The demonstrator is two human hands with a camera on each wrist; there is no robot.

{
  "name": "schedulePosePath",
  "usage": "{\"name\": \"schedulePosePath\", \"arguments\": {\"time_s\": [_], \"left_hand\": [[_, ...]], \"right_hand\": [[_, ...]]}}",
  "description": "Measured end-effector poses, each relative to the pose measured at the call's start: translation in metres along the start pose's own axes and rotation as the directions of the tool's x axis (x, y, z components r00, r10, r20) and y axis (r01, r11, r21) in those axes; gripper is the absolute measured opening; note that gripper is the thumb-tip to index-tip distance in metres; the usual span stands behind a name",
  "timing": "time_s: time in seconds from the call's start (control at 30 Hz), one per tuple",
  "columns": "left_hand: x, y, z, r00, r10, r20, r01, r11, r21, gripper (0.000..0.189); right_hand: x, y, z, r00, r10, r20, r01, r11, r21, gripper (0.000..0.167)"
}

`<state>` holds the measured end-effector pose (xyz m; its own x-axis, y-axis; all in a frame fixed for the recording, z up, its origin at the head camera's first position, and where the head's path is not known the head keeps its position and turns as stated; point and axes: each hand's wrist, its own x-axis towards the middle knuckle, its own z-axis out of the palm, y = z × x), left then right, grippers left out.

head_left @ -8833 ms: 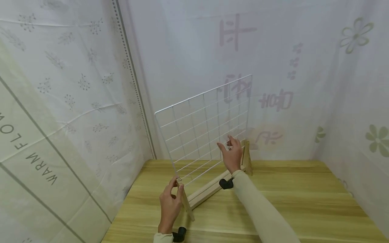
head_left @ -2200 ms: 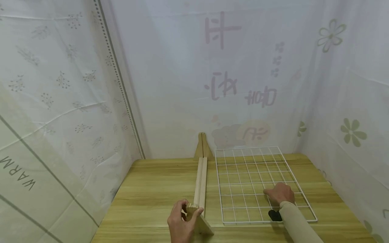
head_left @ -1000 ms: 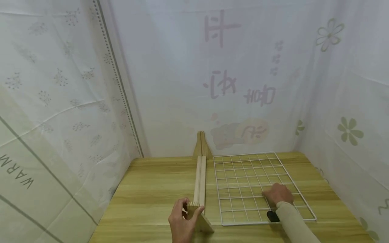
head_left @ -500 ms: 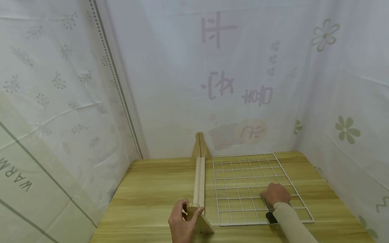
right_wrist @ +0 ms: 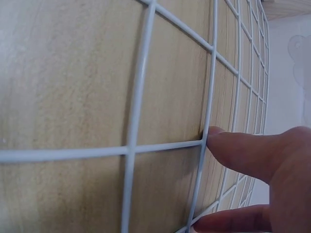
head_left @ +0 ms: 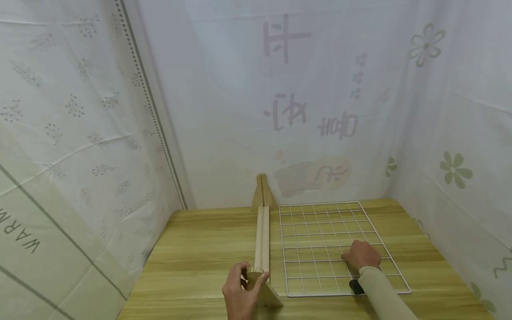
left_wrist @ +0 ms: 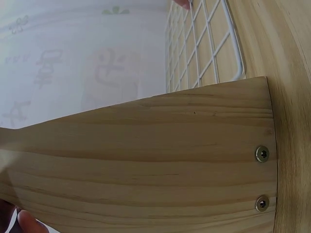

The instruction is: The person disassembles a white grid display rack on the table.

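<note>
A wooden stand has a grooved crossbar [head_left: 262,240] running between two tapered end pieces. My left hand [head_left: 242,291] pinches the top of the near end piece [head_left: 266,297] between thumb and fingers. Two bolt heads [left_wrist: 262,154] show low on that piece in the left wrist view. To the right of the stand, a white wire grid panel [head_left: 320,295] lies flat over the table. My right hand [head_left: 363,257] holds the grid at its right half. Up close in the right wrist view, the thumb [right_wrist: 243,148] meets a wire crossing, and another fingertip is at a lower wire.
The far end piece [head_left: 264,195] stands near the back edge of the wood-grain table [head_left: 208,240]. Printed white curtains [head_left: 224,111] hang behind the table and on both sides. A black wrist mount [head_left: 356,287] sits below my right hand.
Several seconds ago the grid stood upright on the stand; now it lies flat at the right, and the stand points straight away from me. Over the last second the grid slid slightly nearer.
</note>
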<state>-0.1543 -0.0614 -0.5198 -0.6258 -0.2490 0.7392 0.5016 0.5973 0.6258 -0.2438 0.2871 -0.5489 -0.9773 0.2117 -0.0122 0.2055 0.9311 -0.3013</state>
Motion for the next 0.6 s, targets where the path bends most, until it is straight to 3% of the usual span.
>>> {"name": "schedulePosePath", "arguments": {"time_s": [0.33,0.43,0.53,0.6], "left_hand": [[0.000,0.002,-0.001,0.999,-0.015,0.034,0.015,1.000,-0.013,0.043],[0.004,-0.002,-0.007,0.994,-0.068,0.090,0.074,0.995,-0.065,0.027],[0.014,-0.014,-0.017,0.966,-0.139,0.218,0.170,0.977,-0.128,0.007],[0.025,-0.025,-0.024,0.929,-0.182,0.322,0.230,0.966,-0.117,0.021]], "right_hand": [[-0.004,0.001,-0.001,1.000,0.007,0.030,-0.008,1.000,0.023,0.039],[-0.005,0.001,-0.002,0.999,-0.008,0.032,0.007,1.000,0.023,0.040],[-0.003,0.002,-0.004,0.999,-0.027,0.030,0.026,0.999,0.027,0.040],[-0.001,0.003,-0.006,0.998,-0.057,0.001,0.057,0.998,0.023,0.037]]}}
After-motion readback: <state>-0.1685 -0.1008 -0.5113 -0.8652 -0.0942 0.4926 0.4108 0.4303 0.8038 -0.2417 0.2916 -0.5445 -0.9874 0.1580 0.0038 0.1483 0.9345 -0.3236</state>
